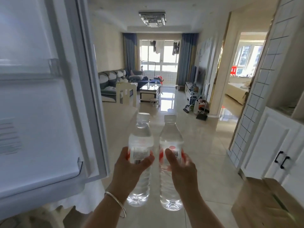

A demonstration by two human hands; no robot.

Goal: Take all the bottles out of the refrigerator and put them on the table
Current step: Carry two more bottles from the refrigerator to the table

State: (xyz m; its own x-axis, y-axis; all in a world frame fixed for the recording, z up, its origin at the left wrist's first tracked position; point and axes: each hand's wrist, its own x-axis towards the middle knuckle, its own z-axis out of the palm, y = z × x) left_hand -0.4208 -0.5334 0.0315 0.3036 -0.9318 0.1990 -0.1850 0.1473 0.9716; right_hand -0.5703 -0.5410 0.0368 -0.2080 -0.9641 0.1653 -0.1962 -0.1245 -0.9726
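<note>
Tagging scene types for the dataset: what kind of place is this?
Most likely a home apartment: an open refrigerator door at left, a living room ahead with a sofa and coffee table, and a bedroom doorway at right.

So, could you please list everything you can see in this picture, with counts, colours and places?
water bottles: two, clear with white caps, upright, centre, one in each hand
refrigerator door: one, white, open, left
table: one, pale, behind the door
chair: one, cream, beyond the table
sofa: one, grey, far left
coffee table: one, white, mid-room
curtains: two, blue, flanking the far window
cabinet: one, white, right
cardboard box: one, brown, lower right
bracelet: one, silver, left wrist
hands: left hand, right hand, each gripping a bottle
</note>
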